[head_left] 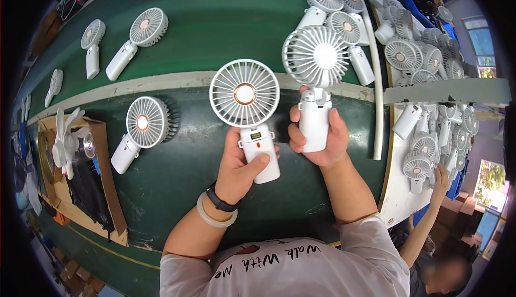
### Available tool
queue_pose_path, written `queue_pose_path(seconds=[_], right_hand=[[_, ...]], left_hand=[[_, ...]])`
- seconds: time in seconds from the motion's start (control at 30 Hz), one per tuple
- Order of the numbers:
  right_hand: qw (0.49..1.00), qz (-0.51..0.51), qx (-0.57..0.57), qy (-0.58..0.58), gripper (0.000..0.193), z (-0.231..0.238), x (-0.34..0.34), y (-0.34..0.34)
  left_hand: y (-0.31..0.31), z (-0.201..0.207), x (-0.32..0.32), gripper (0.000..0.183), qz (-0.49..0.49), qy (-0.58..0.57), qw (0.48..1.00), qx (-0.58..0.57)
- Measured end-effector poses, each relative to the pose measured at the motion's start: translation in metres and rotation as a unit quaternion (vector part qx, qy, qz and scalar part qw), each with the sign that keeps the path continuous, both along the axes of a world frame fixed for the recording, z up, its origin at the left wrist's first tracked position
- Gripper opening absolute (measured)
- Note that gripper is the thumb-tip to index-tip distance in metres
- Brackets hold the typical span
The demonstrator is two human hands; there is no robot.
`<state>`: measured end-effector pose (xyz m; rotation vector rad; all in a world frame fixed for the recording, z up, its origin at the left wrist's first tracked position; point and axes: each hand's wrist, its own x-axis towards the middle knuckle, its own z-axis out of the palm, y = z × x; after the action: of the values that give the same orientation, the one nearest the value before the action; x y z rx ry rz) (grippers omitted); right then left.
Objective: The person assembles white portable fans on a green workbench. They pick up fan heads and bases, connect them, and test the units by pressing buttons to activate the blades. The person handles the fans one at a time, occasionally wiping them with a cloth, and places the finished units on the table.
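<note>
In my left hand (240,164) is a white handheld fan (260,157), its grille facing up and a small display lit on its handle. My left thumb presses on the handle below an orange button. My right hand (330,141) grips a second white handheld fan (314,125) by the handle, turned so its back grille shows. Both fans are upright, side by side above the dark green bench. To the left of my left hand, another handheld fan (145,122) lies on the bench.
Several fans (144,27) lie on the green belt (226,17) beyond a pale rail (188,80). A cardboard box (107,173) with fan blades stands left. More fans (346,26) are heaped far right, and others cover a white table (395,189), where another person's hand (441,179) reaches in.
</note>
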<state>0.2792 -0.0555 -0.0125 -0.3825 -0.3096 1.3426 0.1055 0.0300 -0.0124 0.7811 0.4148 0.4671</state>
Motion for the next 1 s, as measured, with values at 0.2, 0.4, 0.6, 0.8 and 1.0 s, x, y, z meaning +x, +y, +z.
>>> queue_pose_path(seconds=[0.2,0.4,0.6,0.8,1.0], right_hand=[[1.0,0.004,-0.004,-0.015,0.066,-0.003,0.001,-0.001],[1.0,-0.015,-0.015,-0.021,0.059,-0.001,-0.001,0.002],[0.982,-0.085,-0.125,-0.116,0.046,0.007,-0.008,-0.001],[0.932,-0.132,-0.174,-0.289,0.042,0.006,-0.004,0.001],[0.929,-0.139,-0.175,-0.295,0.039,-0.002,-0.004,0.001]], left_hand=[[0.0,0.007,0.003,0.061,-0.014,-0.022,0.998,-0.062],[-0.003,0.003,0.001,0.058,-0.006,0.01,1.0,0.011],[-0.003,0.002,-0.004,0.038,-0.04,0.079,0.996,0.006],[-0.006,-0.002,0.0,0.045,-0.019,0.017,0.999,0.026],[-0.009,0.003,0.004,0.063,-0.016,0.008,1.0,0.004]])
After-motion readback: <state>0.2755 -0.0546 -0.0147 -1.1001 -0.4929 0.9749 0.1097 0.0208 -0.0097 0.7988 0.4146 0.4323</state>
